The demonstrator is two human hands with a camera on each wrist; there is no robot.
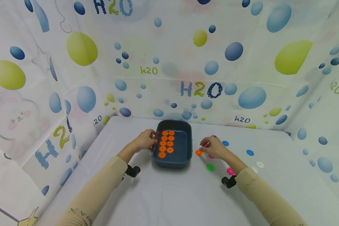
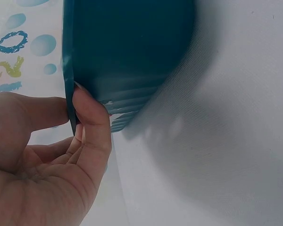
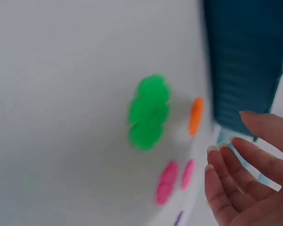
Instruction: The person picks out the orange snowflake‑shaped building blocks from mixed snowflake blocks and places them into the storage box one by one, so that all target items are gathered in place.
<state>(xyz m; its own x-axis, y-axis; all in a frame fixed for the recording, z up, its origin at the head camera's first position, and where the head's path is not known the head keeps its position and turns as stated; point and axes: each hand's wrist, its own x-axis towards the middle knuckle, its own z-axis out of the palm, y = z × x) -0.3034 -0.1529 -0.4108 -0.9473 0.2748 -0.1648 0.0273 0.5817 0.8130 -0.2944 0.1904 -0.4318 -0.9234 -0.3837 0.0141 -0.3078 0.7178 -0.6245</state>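
Observation:
A dark blue rectangular tub stands on the table with several orange flower-shaped pieces in two columns along its left side. My left hand pinches the tub's left rim between thumb and fingers; the left wrist view shows the rim in that grip. To the tub's right, my right hand is over the table, beside a loose orange flower piece. In the right wrist view its thumb and fingers are apart and loosely bent, with nothing between them. A green flower piece lies nearer me.
More loose flower pieces lie around and beyond the right hand: pink, blue, another blue piece and white. A patterned curtain hangs behind the white table and at its sides.

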